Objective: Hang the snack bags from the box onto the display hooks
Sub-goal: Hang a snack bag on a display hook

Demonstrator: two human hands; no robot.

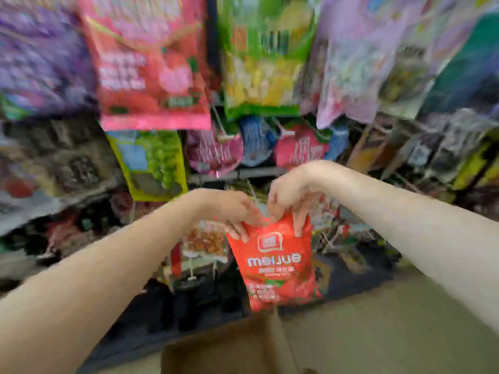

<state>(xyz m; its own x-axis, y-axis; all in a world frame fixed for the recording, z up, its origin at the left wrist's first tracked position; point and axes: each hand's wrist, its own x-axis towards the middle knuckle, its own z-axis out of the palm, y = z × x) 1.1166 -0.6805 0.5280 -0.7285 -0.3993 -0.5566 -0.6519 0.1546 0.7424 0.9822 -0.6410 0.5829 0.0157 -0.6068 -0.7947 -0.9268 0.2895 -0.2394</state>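
A red snack bag (278, 268) with white lettering hangs upright in front of the lower display. My left hand (235, 211) pinches its top left corner. My right hand (290, 195) grips its top edge from above, fingers over the front. A thin white display hook (253, 193) pokes out between the two hands; I cannot tell if the bag touches it. The brown cardboard box (229, 349) sits open at the bottom centre, below the bag. The view is blurred.
Rows of hanging bags fill the rack: purple (40, 58), pink-red (151, 63), green-yellow (264, 55) and pale ones (378, 58) above, smaller bags lower down. A snack bag with a clear window (202, 249) hangs left of the red one. Beige floor (378, 333) lies at the right.
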